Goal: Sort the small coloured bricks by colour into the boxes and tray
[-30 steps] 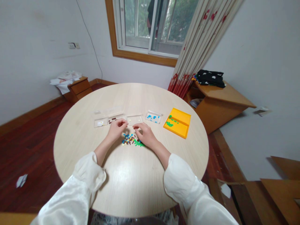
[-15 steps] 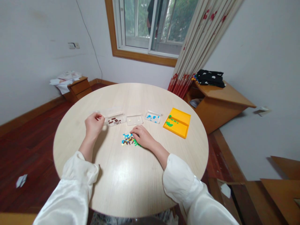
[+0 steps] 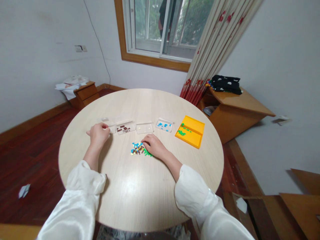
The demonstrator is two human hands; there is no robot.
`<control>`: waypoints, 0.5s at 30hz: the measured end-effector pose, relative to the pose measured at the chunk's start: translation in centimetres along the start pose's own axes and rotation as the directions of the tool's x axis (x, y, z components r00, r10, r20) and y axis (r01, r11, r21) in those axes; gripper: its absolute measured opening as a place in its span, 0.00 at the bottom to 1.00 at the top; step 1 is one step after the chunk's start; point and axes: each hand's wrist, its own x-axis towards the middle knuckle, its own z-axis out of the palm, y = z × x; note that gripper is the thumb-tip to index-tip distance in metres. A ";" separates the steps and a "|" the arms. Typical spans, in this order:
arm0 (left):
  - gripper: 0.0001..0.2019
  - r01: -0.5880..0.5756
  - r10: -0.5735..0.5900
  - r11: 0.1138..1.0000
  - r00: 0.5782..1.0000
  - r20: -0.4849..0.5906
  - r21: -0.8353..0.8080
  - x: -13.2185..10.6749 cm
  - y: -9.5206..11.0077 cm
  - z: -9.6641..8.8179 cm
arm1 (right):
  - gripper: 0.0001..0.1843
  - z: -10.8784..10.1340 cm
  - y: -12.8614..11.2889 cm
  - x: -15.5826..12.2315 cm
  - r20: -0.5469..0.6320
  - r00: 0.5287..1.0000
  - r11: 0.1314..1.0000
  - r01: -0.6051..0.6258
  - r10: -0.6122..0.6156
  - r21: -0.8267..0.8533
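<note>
Left hand (image 3: 98,135) moved: a second ago beside the right hand (image 3: 155,146) behind the pile, now well off to the left, over the leftmost small clear plastic box (image 3: 113,128). Roughly same spot as half a second ago. Left fingertips drawn together; can't tell if a piece is between them. Right hand has come down a little onto the right edge of the mixed pile of small blue, brown, yellow and green flat pieces (image 3: 137,148); fingers curled, tips partly hidden, can't tell if gripping anything.

Pile lies right of the left hand and just left of the right hand, on the round pale wooden table (image 3: 140,186). Left hand blocks most of the leftmost box; right hand hides part of the pile's green end.

Just right of the left hand: clear plastic box with brown pieces (image 3: 132,126). Beyond the right hand: clear plastic box with few pale yellow bits (image 3: 147,128), then slightly to the right, clear plastic box with blue pieces (image 3: 162,129). Farther right of the right hand: open yellow plastic case (image 3: 193,137), small green pieces (image 3: 182,133) in its left part.
</note>
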 end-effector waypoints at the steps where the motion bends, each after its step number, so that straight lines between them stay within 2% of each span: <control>1: 0.08 0.002 -0.002 1.000 1.000 0.005 -0.001 0.1 -0.1 0.0 | 0.09 -0.1 0.0 0.0 -0.002 1.000 1.000 -0.007 0.007 -0.002; 15: 0.10 0.010 -0.010 1.000 1.000 -0.005 -0.022 -0.2 0.4 -0.3 | 0.05 0.1 -0.4 0.1 -0.025 0.997 0.998 -0.068 0.068 -0.001</control>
